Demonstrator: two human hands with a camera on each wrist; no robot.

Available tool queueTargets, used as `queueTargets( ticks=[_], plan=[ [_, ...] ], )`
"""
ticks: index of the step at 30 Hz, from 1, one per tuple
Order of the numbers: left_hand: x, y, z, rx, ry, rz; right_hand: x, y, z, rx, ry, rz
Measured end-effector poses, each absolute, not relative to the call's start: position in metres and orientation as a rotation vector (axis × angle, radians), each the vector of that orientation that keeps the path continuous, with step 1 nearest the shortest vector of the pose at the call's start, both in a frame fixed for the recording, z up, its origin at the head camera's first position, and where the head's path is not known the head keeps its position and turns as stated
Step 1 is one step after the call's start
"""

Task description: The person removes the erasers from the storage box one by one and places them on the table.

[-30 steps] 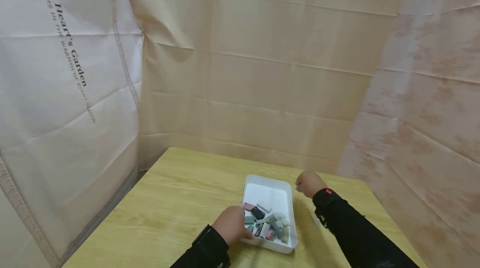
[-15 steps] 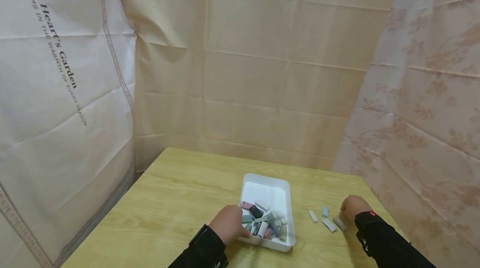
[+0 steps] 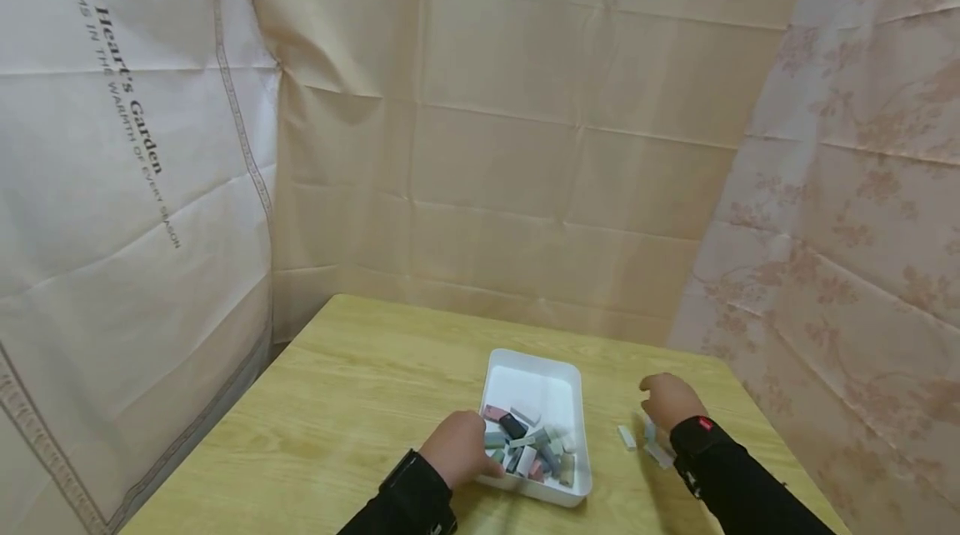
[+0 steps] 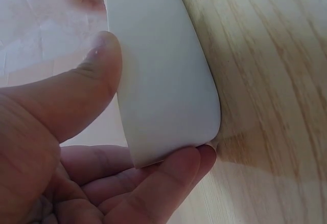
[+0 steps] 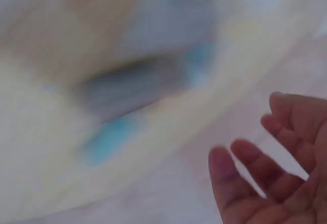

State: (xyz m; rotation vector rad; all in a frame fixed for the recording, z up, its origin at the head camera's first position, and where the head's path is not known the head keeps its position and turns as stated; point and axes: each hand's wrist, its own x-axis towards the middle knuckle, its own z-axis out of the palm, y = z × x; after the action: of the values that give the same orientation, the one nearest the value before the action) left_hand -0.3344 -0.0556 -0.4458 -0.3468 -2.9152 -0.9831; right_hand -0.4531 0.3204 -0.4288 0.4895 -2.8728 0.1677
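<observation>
At lower centre, the left hand (image 3: 459,450) grips the white tray (image 3: 534,383); the free right hand (image 3: 671,402), fingers parted, hovers near blocks (image 3: 627,437), lower right. Worktop (image 3: 375,377) spreads left; upper-left cloth (image 3: 142,218) reads "The Heart's Garden".

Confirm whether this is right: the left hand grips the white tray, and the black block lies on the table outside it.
No: the black block lies inside the white tray, as the head view shows. The left hand does grip the tray.

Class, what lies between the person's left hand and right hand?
Between the left hand and the right hand, the head view shows the white tray holding small blocks, then a loose pale block.
</observation>
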Motion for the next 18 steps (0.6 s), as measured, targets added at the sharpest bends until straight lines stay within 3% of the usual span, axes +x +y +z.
queueTargets(
  ticks=[9,18],
  plan=[
    [-0.336,-0.061,-0.452,-0.354,-2.897,-1.02,-0.45,0.165,-0.414,1.009,-2.882,0.348],
    [-0.337,-0.059,-0.453,-0.379,-2.87,-1.044,-0.462,0.124,-0.451,0.971,-2.974,0.174]
  ],
)
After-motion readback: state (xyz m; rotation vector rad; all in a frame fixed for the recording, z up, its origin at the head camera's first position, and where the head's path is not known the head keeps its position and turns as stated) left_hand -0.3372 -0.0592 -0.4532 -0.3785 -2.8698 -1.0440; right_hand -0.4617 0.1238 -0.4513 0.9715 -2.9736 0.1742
